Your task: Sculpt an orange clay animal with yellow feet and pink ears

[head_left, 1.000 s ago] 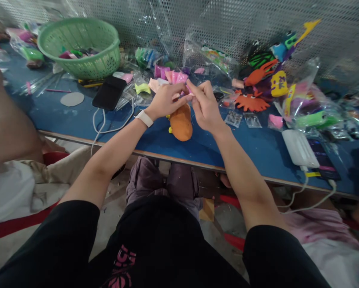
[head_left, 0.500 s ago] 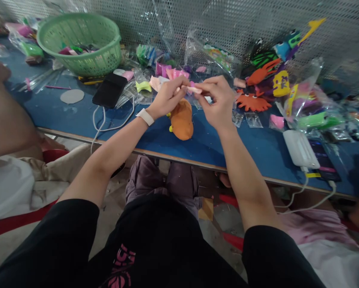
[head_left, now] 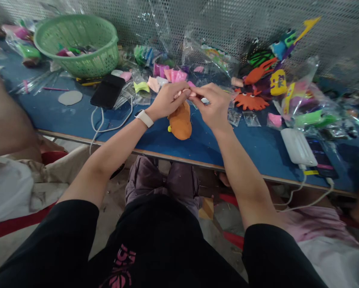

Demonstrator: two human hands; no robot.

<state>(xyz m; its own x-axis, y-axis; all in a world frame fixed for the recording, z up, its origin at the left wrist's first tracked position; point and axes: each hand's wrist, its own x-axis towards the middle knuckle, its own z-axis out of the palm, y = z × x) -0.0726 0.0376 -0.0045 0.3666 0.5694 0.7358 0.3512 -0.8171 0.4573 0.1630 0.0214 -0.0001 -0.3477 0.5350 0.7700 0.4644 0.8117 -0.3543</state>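
Observation:
My left hand [head_left: 167,99], with a pale watch band at the wrist, is closed on one end of a small piece of pale pink modelling clay [head_left: 191,93]. The fingertips of my right hand [head_left: 214,105] pinch the other end. Both hands meet above the table, and the fingers hide most of the clay. Just below them an orange clay figure [head_left: 181,125] with a small yellow bit on its left side lies on the blue table [head_left: 155,140]. My left hand covers its upper part.
A green basket [head_left: 77,64], a black phone [head_left: 107,91] with a white cable and a pale disc [head_left: 70,98] are on the left. Behind my hands lie pink and yellow-green clay scraps [head_left: 141,87]. An orange crab figure [head_left: 251,101] and a white power bank [head_left: 298,147] are on the right. People sit at both sides.
My hands have come closer together, and my right fingers have moved left on the pink clay. Less of the clay shows now. The orange figure has stayed on the table.

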